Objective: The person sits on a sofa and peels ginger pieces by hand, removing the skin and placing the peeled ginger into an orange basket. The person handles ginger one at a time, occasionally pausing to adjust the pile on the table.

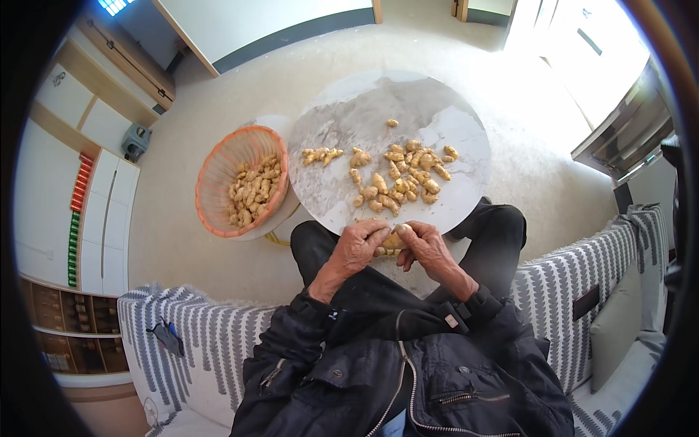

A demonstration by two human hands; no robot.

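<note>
At the near edge of the round marble-patterned table (328,193), above my lap, both hands are closed on a piece of ginger (394,240). My left hand (356,246) pinches its left side, and my right hand (429,251) grips it from the right with the thumb on top. Fingers cover much of the piece. Just beyond my hands lies a loose pile of ginger (415,169) in knobbly tan pieces. A branched ginger root (320,155) rests farther left, and a small ginger piece (392,123) lies alone at the far side.
Left of the table, an orange plastic basket (207,182) holds many ginger pieces on a lower round stand (280,218). A sofa with a striped cover (196,328) is around me. White cabinets (109,218) line the left wall.
</note>
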